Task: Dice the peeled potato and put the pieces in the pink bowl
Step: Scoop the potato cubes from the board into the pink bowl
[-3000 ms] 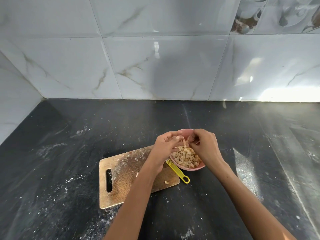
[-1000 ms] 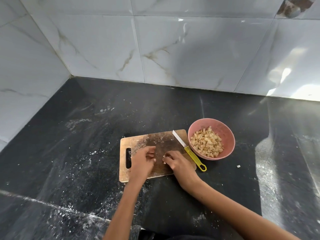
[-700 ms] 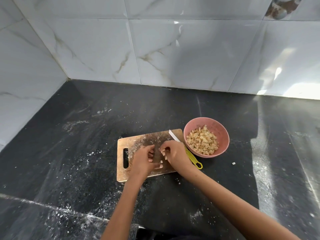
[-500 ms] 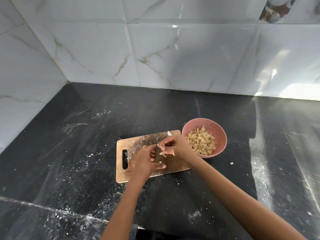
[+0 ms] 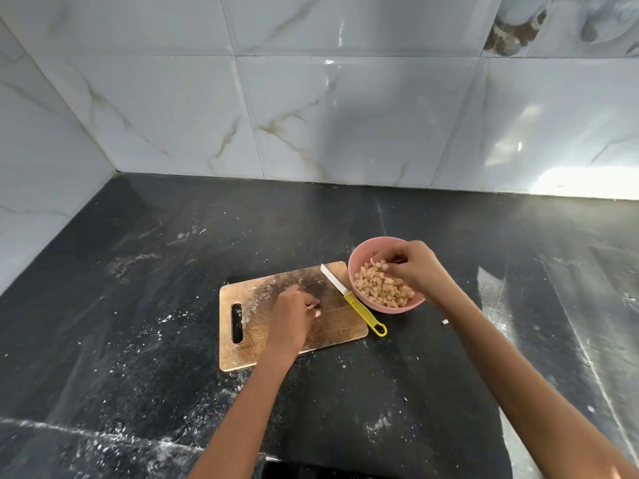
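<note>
Head cam: my right hand [image 5: 413, 267] pinches bits over the pink bowl [image 5: 363, 252], left hand [image 5: 294, 311] pinches one bit; they're small, light, prob wet n slippy, so grab w/ fingertips.

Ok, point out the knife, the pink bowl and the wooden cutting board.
Yellow-handled knife [image 5: 363, 311], head view, on its handle.
Pink bowl [image 5: 359, 252], head view, far-left rim.
Wooden cutting board [image 5: 342, 328], head view, bare right part.

- left hand [image 5: 294, 314] sits mid-frame, fingers curled in, pinching something tiny
- right hand [image 5: 413, 267] reaches up right of centre, fingertips bunched, pointing down
</note>
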Motion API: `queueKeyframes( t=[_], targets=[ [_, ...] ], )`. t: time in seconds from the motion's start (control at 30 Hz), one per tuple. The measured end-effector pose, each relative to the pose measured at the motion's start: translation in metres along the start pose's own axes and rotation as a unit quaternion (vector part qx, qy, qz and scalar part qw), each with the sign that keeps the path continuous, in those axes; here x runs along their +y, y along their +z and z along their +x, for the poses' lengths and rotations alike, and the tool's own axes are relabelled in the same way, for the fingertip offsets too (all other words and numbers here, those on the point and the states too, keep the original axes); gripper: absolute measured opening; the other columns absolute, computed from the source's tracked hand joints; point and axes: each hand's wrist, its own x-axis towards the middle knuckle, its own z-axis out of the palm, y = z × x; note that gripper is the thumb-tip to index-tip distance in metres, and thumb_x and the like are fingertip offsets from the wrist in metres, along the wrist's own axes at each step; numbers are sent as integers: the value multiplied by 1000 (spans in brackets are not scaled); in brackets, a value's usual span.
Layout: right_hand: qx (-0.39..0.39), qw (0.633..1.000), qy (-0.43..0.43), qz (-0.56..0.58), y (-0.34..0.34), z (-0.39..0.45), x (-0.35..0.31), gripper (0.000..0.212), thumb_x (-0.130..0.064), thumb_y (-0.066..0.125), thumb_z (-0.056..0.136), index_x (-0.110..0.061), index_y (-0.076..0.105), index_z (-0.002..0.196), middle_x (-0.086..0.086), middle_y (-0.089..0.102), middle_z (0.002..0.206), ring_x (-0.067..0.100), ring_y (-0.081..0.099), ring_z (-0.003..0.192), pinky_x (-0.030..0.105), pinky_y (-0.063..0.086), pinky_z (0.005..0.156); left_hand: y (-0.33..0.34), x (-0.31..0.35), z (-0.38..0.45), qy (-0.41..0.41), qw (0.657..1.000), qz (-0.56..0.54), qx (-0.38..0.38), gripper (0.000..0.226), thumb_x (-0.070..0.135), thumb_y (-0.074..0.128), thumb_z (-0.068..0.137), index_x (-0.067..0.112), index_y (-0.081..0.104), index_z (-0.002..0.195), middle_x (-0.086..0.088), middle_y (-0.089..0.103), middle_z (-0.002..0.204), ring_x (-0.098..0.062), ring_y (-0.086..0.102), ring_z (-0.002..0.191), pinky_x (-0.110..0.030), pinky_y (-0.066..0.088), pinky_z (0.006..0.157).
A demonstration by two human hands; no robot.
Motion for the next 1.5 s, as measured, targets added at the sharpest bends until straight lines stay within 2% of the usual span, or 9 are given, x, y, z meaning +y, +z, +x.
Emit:
queueKeyframes(
  t=[0.1, 0.27, 0.43, 0.6, 0.7, 0.83, 1.07, 1.23, 1.5],
  targets=[
    [20, 992, -36, -123, -6, 4, 4, 33, 4, 50, 90, -14, 74, 103, 5, 66, 113, 24, 61, 105, 32, 52, 87, 3, -1, 5, 29, 999, 45, -9, 22, 0, 65, 87, 10, 74, 104, -3, 64, 100, -15, 62, 90, -18, 46, 84],
    [137, 979, -110, -101, -4, 3, 9, 14, 0, 72, 75, -13, 68, 74, 2, 69, 82, 17, 64, 78, 37, 55, 82, 2, 5, 15, 40, 991, 114, -59, 15, 6, 59, 89, 7, 71, 98, -5, 61, 101, -22, 61, 95, -27, 46, 83],
    [57, 986, -110, -115, 3, 7, 11, 22, 3, 59, 84, -11, 71, 96, 2, 71, 100, 18, 64, 97, 34, 51, 93, -1, 13, 22, 40, 984, 144, -93, 10, 9, 62, 87, 3, 65, 94, -11, 62, 104, -27, 61, 98, -31, 45, 84],
    [83, 983, -149, -71, 25, -13, -2, 16, -3, 63, 86, -12, 72, 94, -7, 68, 88, 5, 59, 81, 5, 39, 66, -3, -5, 19, -15, 999, 4, -35, 9, 8, 77, 75, 5, 72, 81, -6, 69, 82, -18, 64, 75, -27, 51, 66],
    [26, 981, -190, -7, 54, -30, -9, 14, 1, 68, 81, -10, 74, 87, -3, 72, 84, 7, 65, 79, 11, 49, 77, -8, -14, 15, -71, 994, -87, 5, 8, 9, 81, 70, 10, 75, 75, 0, 70, 74, -10, 64, 66, -23, 53, 63],
    [-51, 978, -196, -51, 104, -29, 1, 16, -5, 66, 85, -10, 71, 99, 3, 69, 100, 15, 64, 92, 30, 49, 89, -18, -23, 7, -199, 934, -288, 69, 11, 3, 76, 74, 12, 72, 69, -5, 71, 67, -19, 69, 64, -28, 58, 62],
    [-90, 945, -234, -213, 149, -37, 7, 46, -18, 52, 97, -8, 43, 140, 11, 37, 141, 25, 32, 131, 34, 38, 102, -34, -27, -12, -323, 769, -545, 88, 2, -6, 67, 83, -6, 68, 85, -11, 69, 74, -14, 68, 67, -18, 56, 61],
    [-90, 934, -264, -223, 143, -28, 5, 18, -7, 46, 96, -6, 59, 107, 7, 48, 115, 23, 45, 109, 34, 43, 84, -38, -23, -16, -332, 741, -577, 85, 4, -7, 66, 83, -4, 68, 80, -3, 70, 65, -15, 67, 67, -19, 58, 63],
    [-24, 939, -224, -262, 145, -26, -5, 20, 3, 50, 92, -5, 58, 109, 8, 49, 115, 23, 51, 104, 29, 44, 78, -43, -18, -16, -336, 730, -590, 77, 3, -7, 68, 81, -5, 69, 82, -6, 70, 70, -18, 67, 72, -22, 59, 66]
  ],
)
